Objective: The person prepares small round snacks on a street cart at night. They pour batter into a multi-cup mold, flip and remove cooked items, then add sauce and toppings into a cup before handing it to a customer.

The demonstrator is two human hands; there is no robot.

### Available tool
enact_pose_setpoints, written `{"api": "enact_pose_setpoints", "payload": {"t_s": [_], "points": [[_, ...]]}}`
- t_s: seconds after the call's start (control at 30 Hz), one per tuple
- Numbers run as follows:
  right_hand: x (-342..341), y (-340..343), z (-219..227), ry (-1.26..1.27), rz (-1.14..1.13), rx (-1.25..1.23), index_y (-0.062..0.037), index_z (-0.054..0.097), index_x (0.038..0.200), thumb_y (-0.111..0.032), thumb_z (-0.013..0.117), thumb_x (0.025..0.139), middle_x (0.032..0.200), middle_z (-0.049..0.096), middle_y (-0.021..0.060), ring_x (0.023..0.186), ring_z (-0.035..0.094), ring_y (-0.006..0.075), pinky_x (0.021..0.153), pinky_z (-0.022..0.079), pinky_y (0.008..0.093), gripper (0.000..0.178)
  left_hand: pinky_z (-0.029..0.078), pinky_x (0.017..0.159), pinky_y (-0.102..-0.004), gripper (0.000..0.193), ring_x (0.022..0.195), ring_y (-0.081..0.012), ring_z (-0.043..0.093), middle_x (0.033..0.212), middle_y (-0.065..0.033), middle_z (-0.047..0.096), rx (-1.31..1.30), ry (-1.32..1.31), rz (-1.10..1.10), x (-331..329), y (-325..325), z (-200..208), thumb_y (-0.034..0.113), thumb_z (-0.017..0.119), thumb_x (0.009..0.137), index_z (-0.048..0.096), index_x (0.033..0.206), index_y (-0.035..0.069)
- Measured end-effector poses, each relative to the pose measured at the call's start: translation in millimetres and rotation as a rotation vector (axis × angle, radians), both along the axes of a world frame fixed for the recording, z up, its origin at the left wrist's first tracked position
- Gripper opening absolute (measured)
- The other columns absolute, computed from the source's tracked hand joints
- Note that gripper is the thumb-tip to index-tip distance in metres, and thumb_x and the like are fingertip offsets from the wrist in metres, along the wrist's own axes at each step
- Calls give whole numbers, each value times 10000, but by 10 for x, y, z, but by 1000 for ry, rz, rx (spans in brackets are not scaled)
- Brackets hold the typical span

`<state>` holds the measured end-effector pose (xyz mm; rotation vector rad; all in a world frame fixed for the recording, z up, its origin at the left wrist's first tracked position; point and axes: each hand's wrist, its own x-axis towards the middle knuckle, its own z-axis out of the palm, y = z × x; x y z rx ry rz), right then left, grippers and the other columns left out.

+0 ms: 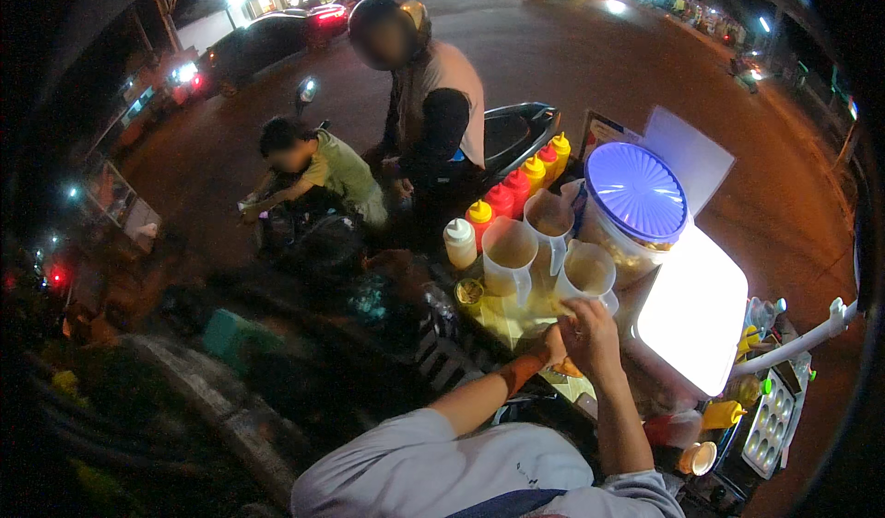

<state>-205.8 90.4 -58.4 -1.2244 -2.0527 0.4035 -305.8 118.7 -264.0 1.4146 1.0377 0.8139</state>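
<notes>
My left hand and my right hand are close together at the front of a pale yellow counter. The right hand's fingers are pinched together just below a translucent plastic jug. Partly covered by the right hand, the left hand has its fingers curled in. Something orange-brown shows beneath them, too small to name; what either hand holds is hidden. Two more jugs, one left and one behind, stand beside the first. A small open round tub sits at the counter's left edge.
A row of squeeze bottles lines the far edge. Right of the jugs is a large tub with a blue lid, then a bright white panel. A moulded pan lies far right. Two people, one helmeted, are by a motorbike.
</notes>
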Motion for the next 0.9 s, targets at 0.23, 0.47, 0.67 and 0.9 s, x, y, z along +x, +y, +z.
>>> {"api": "enact_pose_setpoints", "payload": {"t_s": [0.23, 0.47, 0.67, 0.9], "points": [[8, -344, -465, -401, 146, 64, -37, 685, 1207, -269, 728, 861, 1340, 621, 167, 1288, 555, 362, 1087, 443, 472, 419, 480, 990, -339, 349, 1068, -186, 610, 1117, -58, 634, 147, -256, -102, -64, -68, 164, 170, 661, 930, 565, 1250, 73], [153, -373, -724, -579, 174, 113, -63, 703, 1246, -342, 679, 891, 1451, 555, 170, 1400, 455, 350, 1151, 378, 488, 452, 493, 969, -331, 334, 1055, -183, 607, 1094, -46, 619, 31, -277, -139, 35, -4, 44, 174, 645, 942, 551, 1250, 84], [237, -546, -774, -646, 196, 182, -76, 717, 1254, -317, 627, 927, 1485, 530, 172, 1429, 429, 343, 1173, 353, 503, 416, 511, 955, -333, 315, 1033, -200, 637, 1101, -59, 670, -15, -58, -90, 60, -30, 205, 249, 693, 947, 605, 1207, 95], [296, -615, -737, -557, 165, 112, -82, 722, 1162, -214, 632, 892, 1353, 586, 147, 1290, 523, 330, 1089, 432, 453, 315, 517, 953, -330, 290, 1041, -181, 643, 1126, -67, 682, -53, -269, -117, 106, 50, 101, 238, 642, 983, 611, 1206, 54]]}}
